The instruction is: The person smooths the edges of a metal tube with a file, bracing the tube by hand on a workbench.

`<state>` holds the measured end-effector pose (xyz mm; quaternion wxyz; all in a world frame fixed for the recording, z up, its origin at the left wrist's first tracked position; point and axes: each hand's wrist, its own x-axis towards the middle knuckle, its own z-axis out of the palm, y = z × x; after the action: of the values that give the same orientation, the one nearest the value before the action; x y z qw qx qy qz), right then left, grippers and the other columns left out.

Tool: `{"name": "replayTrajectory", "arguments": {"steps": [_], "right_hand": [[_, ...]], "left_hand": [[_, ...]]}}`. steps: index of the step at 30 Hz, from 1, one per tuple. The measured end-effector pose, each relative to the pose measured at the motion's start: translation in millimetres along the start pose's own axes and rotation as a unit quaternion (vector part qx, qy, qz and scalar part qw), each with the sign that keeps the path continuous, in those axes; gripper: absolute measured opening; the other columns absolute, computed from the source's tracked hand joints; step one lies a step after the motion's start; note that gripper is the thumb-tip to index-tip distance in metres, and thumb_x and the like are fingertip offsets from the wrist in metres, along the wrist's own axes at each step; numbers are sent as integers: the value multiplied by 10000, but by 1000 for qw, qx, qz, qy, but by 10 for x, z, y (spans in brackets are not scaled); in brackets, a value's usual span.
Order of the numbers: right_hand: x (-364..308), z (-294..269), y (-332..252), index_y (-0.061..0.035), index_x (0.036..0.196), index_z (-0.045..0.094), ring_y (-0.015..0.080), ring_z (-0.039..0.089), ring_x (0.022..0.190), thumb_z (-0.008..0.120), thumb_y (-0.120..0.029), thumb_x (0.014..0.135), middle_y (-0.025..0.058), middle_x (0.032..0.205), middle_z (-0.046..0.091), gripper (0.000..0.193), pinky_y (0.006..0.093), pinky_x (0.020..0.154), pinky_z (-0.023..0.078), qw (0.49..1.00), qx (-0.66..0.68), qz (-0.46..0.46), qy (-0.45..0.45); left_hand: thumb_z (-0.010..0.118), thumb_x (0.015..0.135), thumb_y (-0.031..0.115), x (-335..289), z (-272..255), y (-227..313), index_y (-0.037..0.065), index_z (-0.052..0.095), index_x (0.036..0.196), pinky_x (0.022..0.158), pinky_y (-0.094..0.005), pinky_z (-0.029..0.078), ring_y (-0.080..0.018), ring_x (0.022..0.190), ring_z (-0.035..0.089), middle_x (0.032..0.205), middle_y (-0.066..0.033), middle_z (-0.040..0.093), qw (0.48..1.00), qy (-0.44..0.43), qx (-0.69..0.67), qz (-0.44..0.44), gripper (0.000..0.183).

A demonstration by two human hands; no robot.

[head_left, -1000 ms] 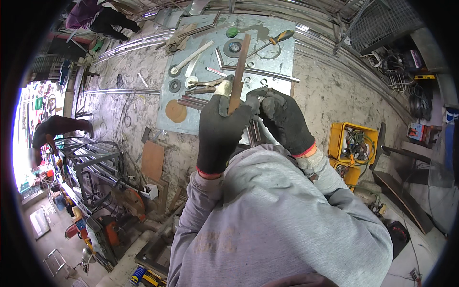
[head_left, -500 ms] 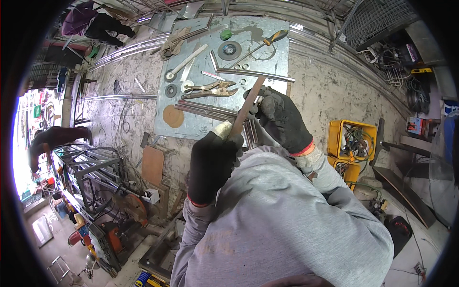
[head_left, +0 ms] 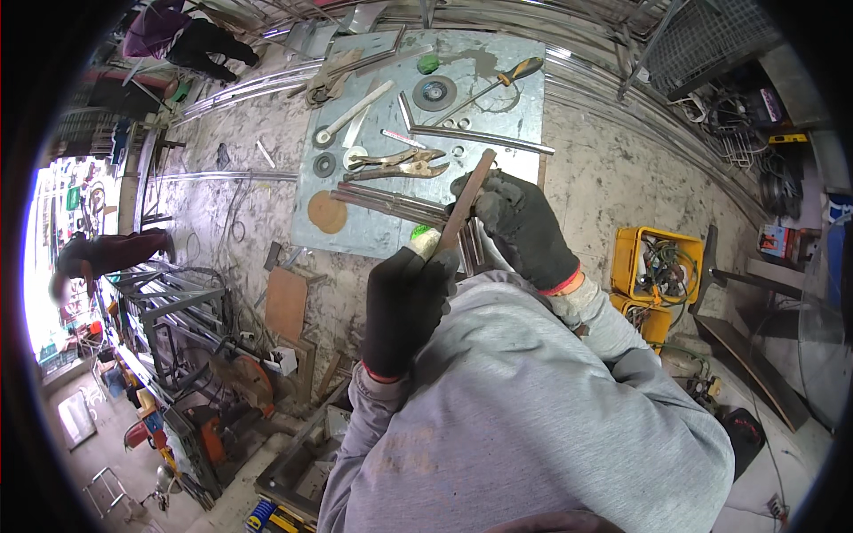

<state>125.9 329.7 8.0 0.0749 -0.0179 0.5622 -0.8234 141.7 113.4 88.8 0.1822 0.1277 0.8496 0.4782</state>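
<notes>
My left hand (head_left: 404, 306), in a black glove, is closed round the lower end of a flat brown bar (head_left: 471, 197), which slants up to the right and looks like a file. A white and green patch shows at that hand's fingertips; I cannot tell what it is. Against the bar's right side, my right hand (head_left: 524, 218), also gloved in black, has its fingers curled together; what they hold is hidden. Several thin metal tubes (head_left: 391, 202) lie on the metal tabletop (head_left: 311, 226) beyond my left hand. Two locking pliers (head_left: 400, 165) rest just past them.
The table also bears a bent metal tube (head_left: 484, 138), a screwdriver (head_left: 484, 93), a grinding disc (head_left: 435, 92), brown round discs (head_left: 327, 213) and small metal rings (head_left: 458, 152). Yellow crates (head_left: 622, 266) stand at right. Two people (head_left: 191, 44) (head_left: 115, 258) are at left.
The bar has shifted slightly up and right with my hands. A small shiny piece seen at my right fingertips is now hidden. Green now shows at my left fingertips.
</notes>
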Motion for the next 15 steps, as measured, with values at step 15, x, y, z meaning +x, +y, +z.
{"name": "replayTrajectory", "arguments": {"steps": [15], "right_hand": [[0, -72, -18, 51, 1428, 579, 191, 675, 1147, 783, -397, 1017, 66, 1219, 701, 641, 363, 1054, 543, 991, 127, 24, 40]], "left_hand": [[612, 1100, 195, -65, 105, -73, -7, 741, 1124, 478, -256, 414, -54, 503, 546, 639, 8, 614, 998, 30, -42, -22, 241]]}}
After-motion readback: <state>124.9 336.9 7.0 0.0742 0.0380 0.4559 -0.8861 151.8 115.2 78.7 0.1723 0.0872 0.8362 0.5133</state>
